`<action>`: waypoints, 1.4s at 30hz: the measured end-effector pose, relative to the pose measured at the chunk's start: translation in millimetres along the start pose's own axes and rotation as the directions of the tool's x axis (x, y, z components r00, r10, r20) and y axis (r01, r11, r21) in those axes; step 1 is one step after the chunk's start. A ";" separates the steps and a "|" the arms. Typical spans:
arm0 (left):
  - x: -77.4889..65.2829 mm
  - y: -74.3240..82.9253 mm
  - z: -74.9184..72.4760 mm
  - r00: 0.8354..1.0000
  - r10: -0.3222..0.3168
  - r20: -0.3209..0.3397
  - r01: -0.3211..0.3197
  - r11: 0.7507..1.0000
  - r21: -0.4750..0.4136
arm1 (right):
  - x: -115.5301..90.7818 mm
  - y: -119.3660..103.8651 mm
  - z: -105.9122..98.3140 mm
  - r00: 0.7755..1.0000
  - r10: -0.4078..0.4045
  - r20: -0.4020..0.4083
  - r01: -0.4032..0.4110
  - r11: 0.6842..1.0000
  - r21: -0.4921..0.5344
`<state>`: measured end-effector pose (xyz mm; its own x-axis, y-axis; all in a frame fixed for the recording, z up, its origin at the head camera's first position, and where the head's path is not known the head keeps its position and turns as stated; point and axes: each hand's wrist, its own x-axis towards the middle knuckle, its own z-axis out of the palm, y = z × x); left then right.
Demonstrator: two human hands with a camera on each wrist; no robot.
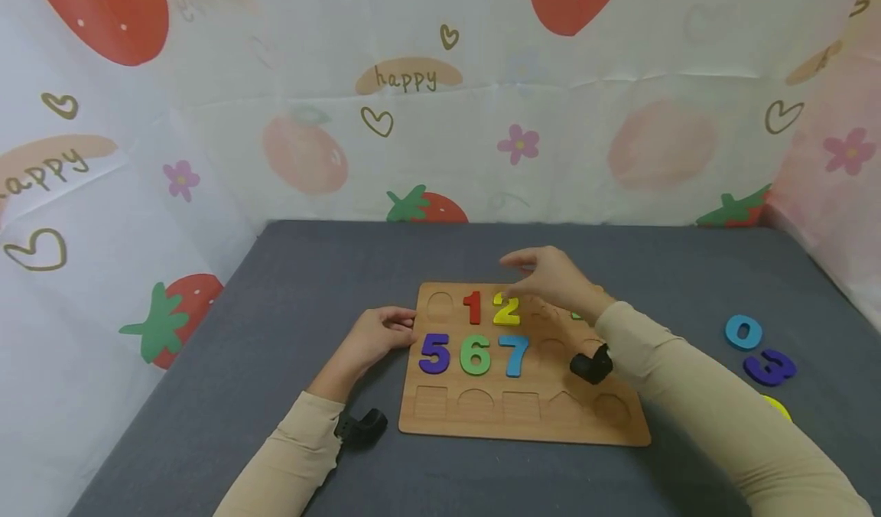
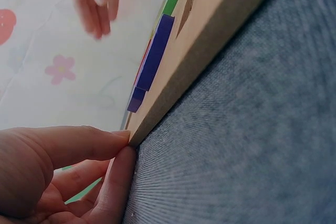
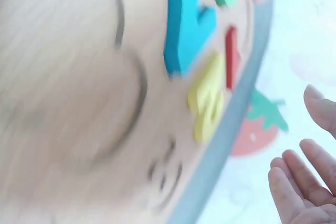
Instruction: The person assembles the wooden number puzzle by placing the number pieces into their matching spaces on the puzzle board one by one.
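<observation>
A wooden number puzzle board lies flat on the table. My left hand pinches its left edge between thumb and finger, as the left wrist view shows. Over the board's back edge hovers my right hand, fingers extended and holding nothing, close to the yellow 2. Also on the board are a red 1, purple 5, green 6 and blue 7. A green piece is mostly hidden by the right arm. Recesses without pieces run along the front row.
Right of the board, a blue 0, a purple 3 and a yellow piece, partly covered by the right sleeve, lie on the grey table. A printed curtain hangs behind.
</observation>
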<state>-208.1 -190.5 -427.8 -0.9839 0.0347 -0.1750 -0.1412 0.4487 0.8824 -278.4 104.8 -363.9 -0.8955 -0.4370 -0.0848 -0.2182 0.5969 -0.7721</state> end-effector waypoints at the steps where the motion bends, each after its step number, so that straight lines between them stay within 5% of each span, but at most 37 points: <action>1: -0.3 0.0 -0.2 1.000 0.001 0.001 -0.001 1.000 0.000 | -4.4 2.7 -6.9 1.000 0.001 -0.008 -0.001 1.000 0.009; 14: 1.0 -1.3 0.2 1.000 -0.007 -0.013 0.007 1.000 -0.001 | -60.8 25.9 -73.0 0.993 0.094 -0.078 -0.097 0.994 -0.039; 42: 4.1 -3.0 0.7 1.000 -0.003 -0.009 0.003 1.000 0.005 | -138.1 99.0 -131.0 0.943 0.289 -0.163 -0.308 0.945 -0.106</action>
<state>-211.7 -191.0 -431.5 -0.9845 0.0250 -0.1737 -0.1438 0.4531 0.8798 -227.1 312.4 -346.1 -0.9711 -0.1297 -0.2004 0.0286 0.7703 -0.6370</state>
